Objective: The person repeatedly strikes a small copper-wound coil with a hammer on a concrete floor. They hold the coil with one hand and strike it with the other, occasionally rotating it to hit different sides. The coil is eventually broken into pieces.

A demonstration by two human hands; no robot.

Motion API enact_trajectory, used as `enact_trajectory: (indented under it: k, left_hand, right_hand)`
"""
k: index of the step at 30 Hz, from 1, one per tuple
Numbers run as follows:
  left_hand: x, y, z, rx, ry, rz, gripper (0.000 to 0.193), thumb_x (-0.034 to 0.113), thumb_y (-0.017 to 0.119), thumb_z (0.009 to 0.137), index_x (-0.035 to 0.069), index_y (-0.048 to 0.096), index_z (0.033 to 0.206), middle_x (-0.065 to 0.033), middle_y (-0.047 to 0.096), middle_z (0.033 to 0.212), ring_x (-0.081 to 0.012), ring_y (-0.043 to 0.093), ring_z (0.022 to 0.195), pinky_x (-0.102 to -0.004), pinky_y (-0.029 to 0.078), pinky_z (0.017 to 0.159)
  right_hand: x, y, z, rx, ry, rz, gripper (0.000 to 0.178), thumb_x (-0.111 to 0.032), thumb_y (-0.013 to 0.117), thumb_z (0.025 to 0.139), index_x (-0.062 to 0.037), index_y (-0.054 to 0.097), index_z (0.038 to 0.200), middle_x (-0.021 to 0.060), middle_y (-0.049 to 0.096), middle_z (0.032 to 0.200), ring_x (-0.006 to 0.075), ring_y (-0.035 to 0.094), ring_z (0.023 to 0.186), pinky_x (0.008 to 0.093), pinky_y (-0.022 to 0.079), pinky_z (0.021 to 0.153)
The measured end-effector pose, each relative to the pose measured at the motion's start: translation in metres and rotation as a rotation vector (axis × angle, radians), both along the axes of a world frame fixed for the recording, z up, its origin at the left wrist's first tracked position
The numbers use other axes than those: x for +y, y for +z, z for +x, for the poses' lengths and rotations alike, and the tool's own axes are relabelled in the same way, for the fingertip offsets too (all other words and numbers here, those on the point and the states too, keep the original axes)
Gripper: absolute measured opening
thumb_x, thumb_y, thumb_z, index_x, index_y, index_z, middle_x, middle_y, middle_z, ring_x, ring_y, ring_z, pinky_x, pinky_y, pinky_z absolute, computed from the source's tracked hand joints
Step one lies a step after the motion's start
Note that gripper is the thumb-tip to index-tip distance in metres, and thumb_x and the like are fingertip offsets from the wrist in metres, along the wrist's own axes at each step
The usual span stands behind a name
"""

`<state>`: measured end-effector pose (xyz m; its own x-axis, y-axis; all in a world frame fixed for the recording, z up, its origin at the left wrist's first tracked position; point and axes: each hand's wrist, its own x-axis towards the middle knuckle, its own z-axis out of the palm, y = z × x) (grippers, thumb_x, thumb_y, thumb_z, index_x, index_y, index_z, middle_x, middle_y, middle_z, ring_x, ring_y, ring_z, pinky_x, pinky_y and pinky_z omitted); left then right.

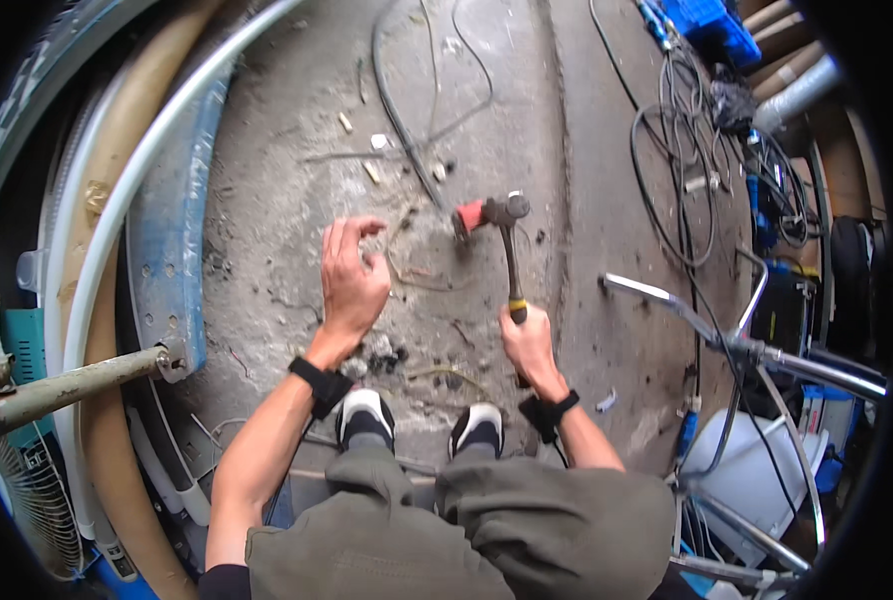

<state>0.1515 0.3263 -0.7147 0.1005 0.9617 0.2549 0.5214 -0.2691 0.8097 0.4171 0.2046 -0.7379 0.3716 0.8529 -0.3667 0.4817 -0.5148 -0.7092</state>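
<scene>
My right hand (530,345) is wrapped round the handle of a hammer (512,255), whose dark handle has a yellow band. The hammer's head points away from me, with a red striking face on its left and a bare metal one on its right. My left hand (355,278) hovers left of the hammer, empty, its fingers loosely bent and the thumb apart. Just beyond the red face lies the end of a thick grey cable (397,120) on the dirty concrete floor. Scraps of thin wire (432,285) lie between my hands.
Long curved pipes and a blue-edged metal beam (197,200) line the left, with a rusty bar (77,385) jutting in. Coiled black cables (682,150) lie at the upper right. A chrome tubular frame (757,350) and a white plastic piece (727,460) stand right of my legs.
</scene>
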Motion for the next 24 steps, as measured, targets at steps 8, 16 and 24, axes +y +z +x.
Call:
enact_trajectory:
  k: [8,16,24]
  left_hand:
    - [-0.002,0.010,-0.019,-0.030,0.048,-0.069,0.037,-0.008,0.053,0.083,0.004,0.062,0.117,-0.0142,0.064,0.111,-0.0324,0.065,0.109,-0.0447,0.050,0.100]
    - [-0.017,0.001,-0.032,-0.068,0.049,-0.091,0.036,-0.008,0.052,0.084,0.003,0.065,0.116,-0.0136,0.066,0.111,-0.0318,0.066,0.109,-0.0436,0.052,0.099]
    - [-0.041,0.029,-0.055,-0.072,0.124,0.040,0.037,-0.010,0.053,0.082,0.005,0.065,0.114,-0.0119,0.064,0.110,-0.0307,0.065,0.110,-0.0427,0.051,0.099]
  right_hand:
    - [0.019,0.056,0.004,0.190,-0.075,0.032,0.032,-0.021,0.072,0.100,-0.0007,0.058,0.079,0.0016,0.057,0.063,0.0116,0.053,0.055,0.0363,0.043,0.051]
    - [0.076,0.291,0.022,0.232,-0.064,0.832,0.019,-0.018,0.060,0.111,-0.0101,0.057,0.094,-0.0061,0.042,0.057,0.0034,0.035,0.040,0.0241,0.026,0.034]
    - [-0.006,0.005,0.013,-0.085,0.057,0.023,0.030,-0.017,0.068,0.097,0.0023,0.062,0.075,0.0063,0.059,0.058,0.0142,0.055,0.054,0.0403,0.045,0.052]
